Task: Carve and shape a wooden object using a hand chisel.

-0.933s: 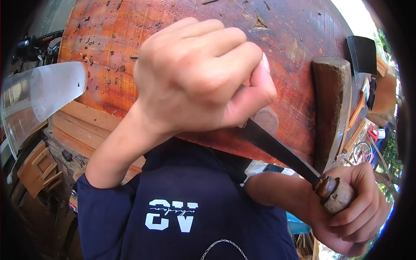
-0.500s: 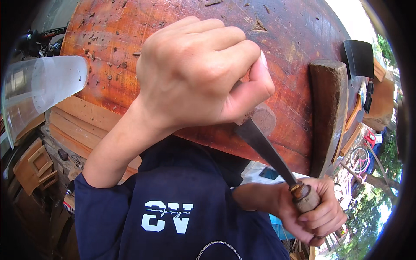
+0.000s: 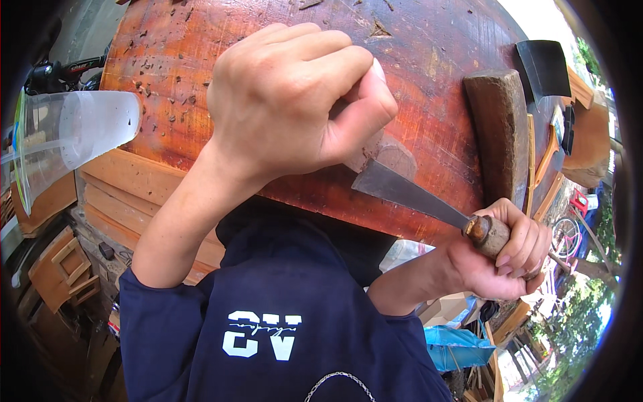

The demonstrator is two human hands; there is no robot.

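Note:
My left hand (image 3: pixel 288 100) is closed in a fist over the reddish-brown wooden table (image 3: pixel 429 80), and what it grips is hidden behind the fingers. Just below its thumb side shows a brown piece with a rounded, paler end (image 3: pixel 395 159), probably wood. My right hand (image 3: pixel 509 258) is wrapped round the wooden handle of a knife (image 3: pixel 415 193) at the table's near right edge. The dark, broad-tipped blade points left, its tip close beside the brown piece; I cannot tell whether they touch.
A thick curved wooden block (image 3: pixel 495 130) stands at the table's right, with a black flat blade-like piece (image 3: pixel 544 70) beyond it. On the left is a translucent plastic cup (image 3: pixel 84 124). Dark chips (image 3: pixel 154 100) litter the tabletop. Wooden boards (image 3: pixel 127 201) lie below its left edge.
My right hand has moved up and right with the knife, whose blade now lies flatter, its tip slightly farther left. My left fist has shifted slightly left. The view has shifted a little.

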